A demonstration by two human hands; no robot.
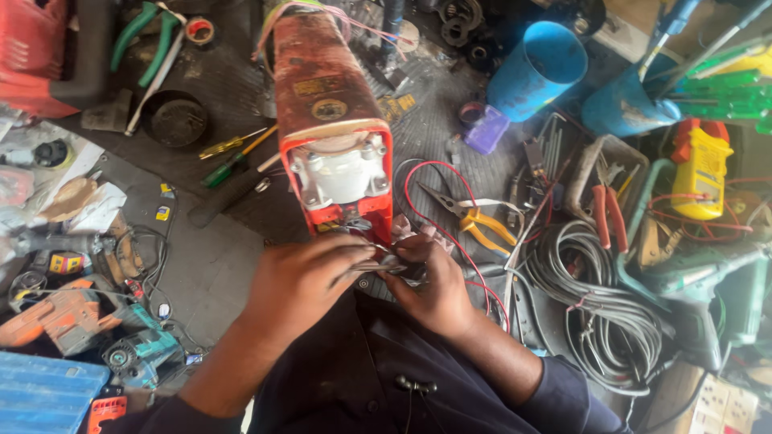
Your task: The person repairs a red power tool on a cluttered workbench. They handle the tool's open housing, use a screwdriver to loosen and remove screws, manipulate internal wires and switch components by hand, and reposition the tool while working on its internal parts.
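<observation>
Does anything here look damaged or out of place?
Yes. The red machine looks worn, and its near end is open, showing a grey inner part. Loose thin wires spill from its far end.

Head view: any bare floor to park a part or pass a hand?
Bare grey slab between the red tool body and the cable-and-drill pile on the left. To the right it is crowded: yellow pliers, coiled grey cable, clamp meter.
</observation>
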